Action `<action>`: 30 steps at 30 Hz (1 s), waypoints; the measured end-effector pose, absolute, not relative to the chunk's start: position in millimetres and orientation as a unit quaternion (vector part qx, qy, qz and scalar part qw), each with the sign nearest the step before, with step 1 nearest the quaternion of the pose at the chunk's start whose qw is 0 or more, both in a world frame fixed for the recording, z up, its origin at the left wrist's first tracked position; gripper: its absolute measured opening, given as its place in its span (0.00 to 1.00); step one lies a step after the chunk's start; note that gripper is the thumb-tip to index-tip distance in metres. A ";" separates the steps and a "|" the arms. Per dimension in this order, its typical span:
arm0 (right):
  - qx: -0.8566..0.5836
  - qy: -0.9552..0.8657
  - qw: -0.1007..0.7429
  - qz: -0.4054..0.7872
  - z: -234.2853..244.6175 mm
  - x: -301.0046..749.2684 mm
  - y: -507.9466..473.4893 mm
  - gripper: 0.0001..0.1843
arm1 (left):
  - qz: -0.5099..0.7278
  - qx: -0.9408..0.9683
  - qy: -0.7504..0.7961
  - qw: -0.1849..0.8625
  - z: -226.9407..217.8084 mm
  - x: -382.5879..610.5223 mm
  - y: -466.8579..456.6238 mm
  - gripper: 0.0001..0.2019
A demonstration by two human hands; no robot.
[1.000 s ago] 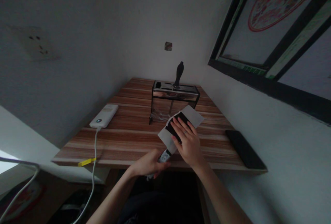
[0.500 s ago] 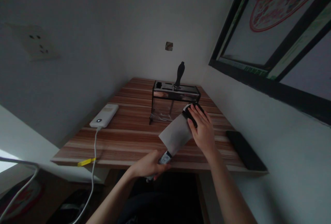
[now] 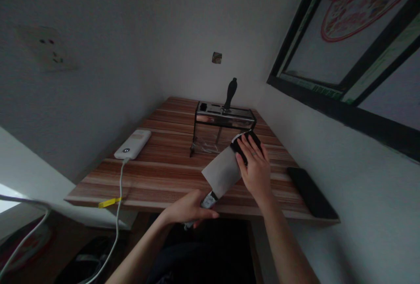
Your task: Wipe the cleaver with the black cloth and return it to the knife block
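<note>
A cleaver with a broad pale blade (image 3: pixel 221 173) is held slantwise above the near part of the table. My left hand (image 3: pixel 187 206) is closed around its patterned, light-coloured handle. Over the blade's far end lies a black pad-like thing (image 3: pixel 236 145) with a white edge; its exact kind is unclear. My right hand (image 3: pixel 256 171) presses its fingers over this pad, thumb on the near side. Just behind them stands a metal-topped knife rack (image 3: pixel 210 120) with a clear front. A black handle (image 3: pixel 231 93) rises from it, its thin rod showing through the front.
On the wood-grain table (image 3: pixel 157 179) a white power bank (image 3: pixel 134 145) lies at left, its white cable (image 3: pixel 120 187) hanging over the front edge beside a yellow strip (image 3: pixel 109 202). A dark phone-like slab (image 3: pixel 311 192) lies at right. Walls close in the back and sides.
My right hand and the black pad have shifted very slightly left on the blade. The left hand's grip on the handle looks the same; the whole view has moved a little.
</note>
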State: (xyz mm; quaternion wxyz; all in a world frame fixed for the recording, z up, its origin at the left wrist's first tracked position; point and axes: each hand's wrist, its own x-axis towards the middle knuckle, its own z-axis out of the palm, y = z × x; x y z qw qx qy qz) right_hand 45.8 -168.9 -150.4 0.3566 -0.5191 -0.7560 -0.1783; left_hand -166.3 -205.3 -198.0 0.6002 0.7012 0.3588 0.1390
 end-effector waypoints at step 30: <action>-0.440 -0.834 0.332 -0.038 -192.8 -42.5 -238.6 0.23 | 0.220 0.705 0.382 0.556 -215.7 -167.2 -206.8 0.03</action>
